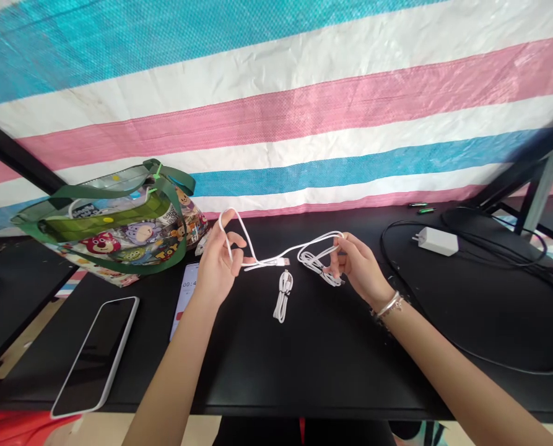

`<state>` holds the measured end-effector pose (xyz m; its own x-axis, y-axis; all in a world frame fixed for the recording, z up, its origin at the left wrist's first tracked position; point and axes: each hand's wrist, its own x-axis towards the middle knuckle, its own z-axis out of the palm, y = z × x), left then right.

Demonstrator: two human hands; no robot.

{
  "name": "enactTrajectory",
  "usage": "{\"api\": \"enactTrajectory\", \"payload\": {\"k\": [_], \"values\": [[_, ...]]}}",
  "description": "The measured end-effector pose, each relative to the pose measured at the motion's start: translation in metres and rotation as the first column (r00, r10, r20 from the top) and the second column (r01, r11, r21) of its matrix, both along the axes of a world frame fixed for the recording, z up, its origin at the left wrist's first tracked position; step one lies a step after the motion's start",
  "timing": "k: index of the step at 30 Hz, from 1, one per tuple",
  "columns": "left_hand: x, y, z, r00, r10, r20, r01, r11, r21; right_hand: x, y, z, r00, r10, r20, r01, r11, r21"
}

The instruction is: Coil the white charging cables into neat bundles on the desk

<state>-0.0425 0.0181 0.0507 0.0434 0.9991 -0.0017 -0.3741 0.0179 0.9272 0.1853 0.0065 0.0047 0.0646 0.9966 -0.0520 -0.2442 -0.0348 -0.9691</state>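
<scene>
My left hand (218,260) is raised over the black table (313,353), fingers curled on a loop of a white cable (276,257). My right hand (357,263) pinches the coiled other end of that cable. The cable stretches between both hands above the table. A second white cable (283,296), folded into a small bundle, lies on the table just below and between my hands. A bracelet sits on my right wrist.
A cartoon-print tote bag (118,232) with green straps stands at the left. A dark phone (97,353) lies near the front left edge; another phone (186,297) with a lit screen is under my left forearm. A white charger (436,240) and black cables lie at the right.
</scene>
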Motion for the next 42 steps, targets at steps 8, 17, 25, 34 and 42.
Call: {"api": "enactTrajectory", "payload": {"k": [8,17,25,34,42], "values": [[0.012,-0.011,0.021,0.989,-0.130,0.065,0.134,0.989,-0.069,-0.004,-0.004,0.006,0.999,0.044,-0.031,-0.045,0.997,-0.063],[0.049,-0.012,0.045,0.951,-0.268,0.154,0.275,0.961,-0.030,-0.011,-0.006,-0.003,0.980,0.193,0.051,-0.190,0.979,-0.070],[0.075,-0.007,0.062,0.929,-0.318,0.189,0.301,0.947,0.112,-0.020,-0.012,-0.005,0.945,0.273,0.180,-0.267,0.962,-0.056],[0.080,0.006,0.026,0.969,-0.247,0.027,0.239,0.956,0.167,-0.016,-0.011,-0.006,0.946,0.272,0.175,-0.273,0.962,-0.017],[0.074,0.002,-0.019,0.914,-0.212,-0.346,0.338,0.871,0.357,-0.015,-0.009,-0.008,0.948,0.267,0.172,-0.282,0.957,0.067]]}}
